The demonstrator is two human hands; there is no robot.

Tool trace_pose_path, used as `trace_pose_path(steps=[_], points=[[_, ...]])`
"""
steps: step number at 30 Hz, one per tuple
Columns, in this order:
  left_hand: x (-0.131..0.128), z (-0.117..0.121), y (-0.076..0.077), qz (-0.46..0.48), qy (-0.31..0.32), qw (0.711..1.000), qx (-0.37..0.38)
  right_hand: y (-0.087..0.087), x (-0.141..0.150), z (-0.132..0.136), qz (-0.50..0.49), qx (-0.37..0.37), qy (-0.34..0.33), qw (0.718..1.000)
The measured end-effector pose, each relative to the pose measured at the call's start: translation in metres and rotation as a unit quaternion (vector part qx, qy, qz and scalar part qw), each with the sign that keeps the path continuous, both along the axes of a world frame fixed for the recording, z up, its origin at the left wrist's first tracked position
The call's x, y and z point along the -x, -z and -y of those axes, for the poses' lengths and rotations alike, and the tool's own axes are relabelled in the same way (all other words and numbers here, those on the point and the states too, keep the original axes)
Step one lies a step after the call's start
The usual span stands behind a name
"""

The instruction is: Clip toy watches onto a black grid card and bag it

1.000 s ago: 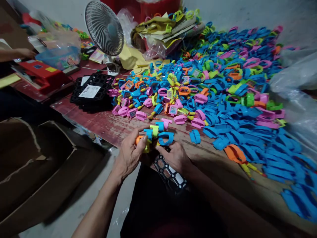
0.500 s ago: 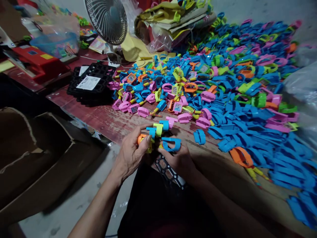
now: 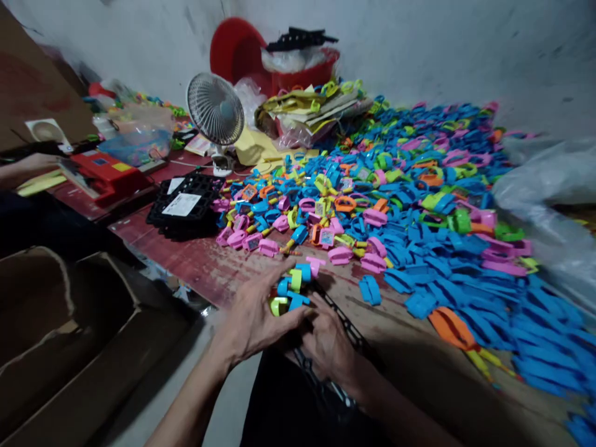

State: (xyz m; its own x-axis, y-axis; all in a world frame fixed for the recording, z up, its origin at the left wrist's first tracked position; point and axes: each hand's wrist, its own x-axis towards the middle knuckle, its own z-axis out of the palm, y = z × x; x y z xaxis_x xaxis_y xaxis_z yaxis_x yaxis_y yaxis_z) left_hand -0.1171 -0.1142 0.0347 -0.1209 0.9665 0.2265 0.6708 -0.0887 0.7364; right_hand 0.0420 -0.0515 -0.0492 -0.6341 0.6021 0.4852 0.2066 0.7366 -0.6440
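Note:
A black lattice tray rests at the table's near edge, above my lap. Several toy watches in blue, yellow-green and pink stand along its far part. My left hand curls round this cluster, its thumb stretched across toward my right hand. A blue toy watch sits at the left thumb, close to the curled fingers of my right hand. Those right fingertips are partly hidden, low over the tray. One loose blue watch strap lies just right of the tray.
A large heap of toy watches covers the table's right side. Stacked black trays, a fan and a red machine stand left. An open cardboard box is below left. Another person's arm reaches in at far left.
The view has tilted upward, showing more wall and red tubs. The blue watch has gone from my right hand's upper side down beside the cluster, and my left thumb now extends over it.

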Motion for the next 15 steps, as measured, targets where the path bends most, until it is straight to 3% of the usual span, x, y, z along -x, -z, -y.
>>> trace_pose_path(steps=[3,7,9,13,15], points=[[0.001,-0.003,-0.002,0.023,0.011,0.999,0.019,-0.009,-0.012,-0.019,0.012,0.016,-0.02,1.0],[-0.001,-0.002,0.003,0.022,-0.001,1.0,-0.014,-0.032,-0.02,-0.067,0.032,0.09,0.12,0.988],[0.0,0.0,0.004,0.018,0.008,0.999,-0.025,-0.044,-0.012,-0.089,0.054,0.137,0.152,0.977],[0.005,0.003,-0.006,-0.029,0.023,0.999,-0.002,-0.052,0.021,-0.118,0.099,0.116,0.136,0.979],[0.005,0.004,-0.016,-0.09,0.0,0.996,0.011,-0.053,0.034,-0.128,0.125,0.177,0.102,0.971]])
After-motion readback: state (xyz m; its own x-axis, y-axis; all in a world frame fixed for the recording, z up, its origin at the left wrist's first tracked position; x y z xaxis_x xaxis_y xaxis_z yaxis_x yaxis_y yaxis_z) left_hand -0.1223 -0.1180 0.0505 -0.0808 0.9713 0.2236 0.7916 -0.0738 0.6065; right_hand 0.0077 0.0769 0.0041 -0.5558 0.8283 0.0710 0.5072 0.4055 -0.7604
